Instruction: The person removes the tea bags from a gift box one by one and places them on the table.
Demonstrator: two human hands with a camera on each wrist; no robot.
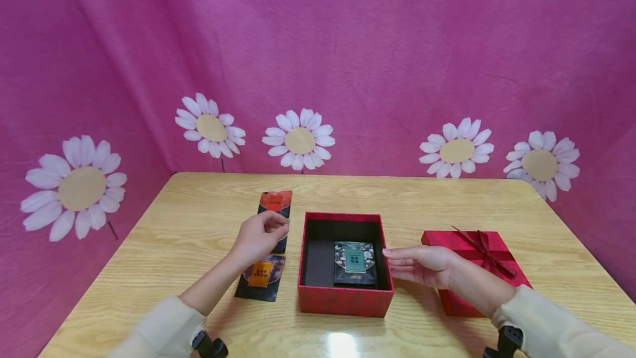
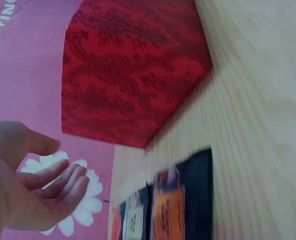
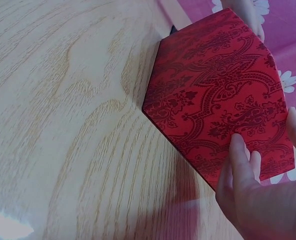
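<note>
At the middle of the table [image 1: 412,198], a red box [image 1: 343,300] is standing with its top uncovered, showing a dark inside. A teal packet [image 1: 355,261] is lying face up in it, nearer the right wall than the left. The right hand [image 1: 427,266] is resting its nearly straight fingers against the outside of the box's right wall; the right wrist view is showing the fingers on the patterned red side, with the thumb set apart from them near an edge. Whether the thumb is touching that edge, one cannot tell.

The left hand [image 1: 255,236] is hovering to the left of the box with its fingers loosely bent; the left wrist view is showing a gap between thumb and fingers and the palm bare. Below it, three packets are lying in a column: a red packet [image 1: 275,203] at the far end, a middle packet [image 1: 280,245] mostly hidden by the hand, and an orange-labelled packet [image 1: 260,278] nearest the person.

To the right of the box, a red lid [image 1: 464,245] is lying with its bow [image 1: 489,253] facing up, partly covered by the right forearm. Behind the table, a pink curtain [image 1: 348,43] is hanging, printed with white daisies [image 1: 300,141].
</note>
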